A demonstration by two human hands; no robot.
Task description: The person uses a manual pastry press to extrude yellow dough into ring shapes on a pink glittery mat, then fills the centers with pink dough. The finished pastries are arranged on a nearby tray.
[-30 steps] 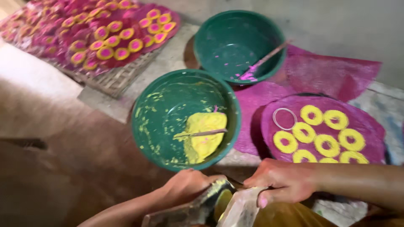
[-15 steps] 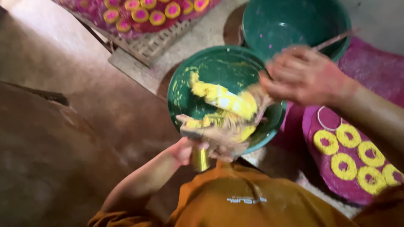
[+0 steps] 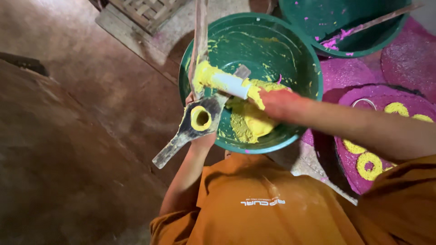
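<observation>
Fingers [image 3: 272,102] now clamp a white tube [image 3: 230,85] over the green bowl [image 3: 295,54], paste-coated.

paste [image 3: 247,124] in near bowl [image 3: 299,54]; second bowl [image 3: 363,43] behind; rings [image 3: 369,164] right

Left of the green bowl [image 3: 254,50] the brown floor [image 3: 68,136] gives broad open passage. Over the bowl, the right hand [image 3: 279,102], the white tube [image 3: 229,84] and the flat mould [image 3: 195,124] crowd the near rim. To the right the way is blocked (second basin [image 3: 345,22] far, pink tray [image 3: 386,127] near).
</observation>
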